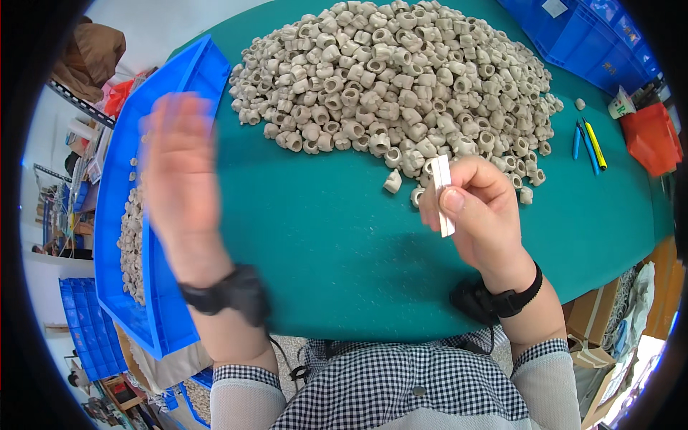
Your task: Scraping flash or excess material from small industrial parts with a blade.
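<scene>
My right hand (476, 208) pinches a short, flat white strip (441, 195) between thumb and fingers, held above the green table (322, 236). At the near edge of a big heap of small hollow grey-beige pieces (401, 79), a few loose ones lie just beyond that hand. My left hand (183, 158) is raised at the rim of a blue plastic crate (161, 315) on the left, blurred by motion. Its fingers look stretched out, with nothing seen in them. More of the same small pieces (132, 244) lie inside the crate, partly hidden by this hand.
Two blue pens (590, 149) and a yellow one (595, 143) lie on the table's right side. Behind them stand a red bag (651, 140), a white cup (620, 104) and another blue crate (584, 39). A cardboard box (595, 315) is at the lower right.
</scene>
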`<state>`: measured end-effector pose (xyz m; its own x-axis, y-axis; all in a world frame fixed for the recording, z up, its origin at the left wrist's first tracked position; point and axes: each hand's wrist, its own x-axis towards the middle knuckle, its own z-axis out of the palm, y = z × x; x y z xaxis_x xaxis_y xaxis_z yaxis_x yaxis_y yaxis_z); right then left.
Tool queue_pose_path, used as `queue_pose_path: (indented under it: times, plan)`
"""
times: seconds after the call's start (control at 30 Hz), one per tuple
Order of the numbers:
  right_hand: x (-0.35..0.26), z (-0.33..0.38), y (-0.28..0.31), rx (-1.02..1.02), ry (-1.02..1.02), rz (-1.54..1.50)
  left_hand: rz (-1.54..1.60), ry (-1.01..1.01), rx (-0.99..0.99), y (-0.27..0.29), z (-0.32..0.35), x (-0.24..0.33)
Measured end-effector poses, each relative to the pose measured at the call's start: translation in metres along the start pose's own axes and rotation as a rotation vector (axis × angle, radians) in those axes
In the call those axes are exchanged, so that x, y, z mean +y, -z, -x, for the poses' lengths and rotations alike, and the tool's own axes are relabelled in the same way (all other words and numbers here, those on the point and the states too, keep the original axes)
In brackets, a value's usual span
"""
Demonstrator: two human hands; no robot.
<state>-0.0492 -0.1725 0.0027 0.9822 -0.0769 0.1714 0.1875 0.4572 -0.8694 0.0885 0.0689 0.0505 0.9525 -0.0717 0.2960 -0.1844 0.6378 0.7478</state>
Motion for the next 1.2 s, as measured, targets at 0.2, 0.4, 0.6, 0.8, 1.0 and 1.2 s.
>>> queue_pose_path:
  times: [0.2, 0.4, 0.6, 0.8, 1.0, 1.2]
  plan:
    - [-0.003, -0.002, 0.003, 0.031, 0.069, -0.028, -1.299, 0.109, -0.871, -0.051, 0.058, -0.091]
    - [-0.002, -0.004, 0.007, 0.027, 0.089, -0.043, -1.088, 0.279, -0.629, -0.049, 0.052, -0.107]
    - [-0.003, -0.003, 0.007, 0.011, 0.063, -0.075, 0.032, 0.752, -0.346, -0.054, 0.060, -0.071]
    - [0.001, -0.004, 0.003, -0.005, 0.050, -0.069, 0.167, 0.732, -0.357, -0.050, 0.076, -0.076]
    - [0.002, -0.001, -0.001, -0.006, 0.024, 0.003, 0.174, 0.726, -0.345, -0.043, 0.080, -0.072]
    - [0.003, -0.002, -0.003, -0.008, 0.017, 0.041, 0.273, 0.742, -0.201, -0.045, 0.082, -0.074]
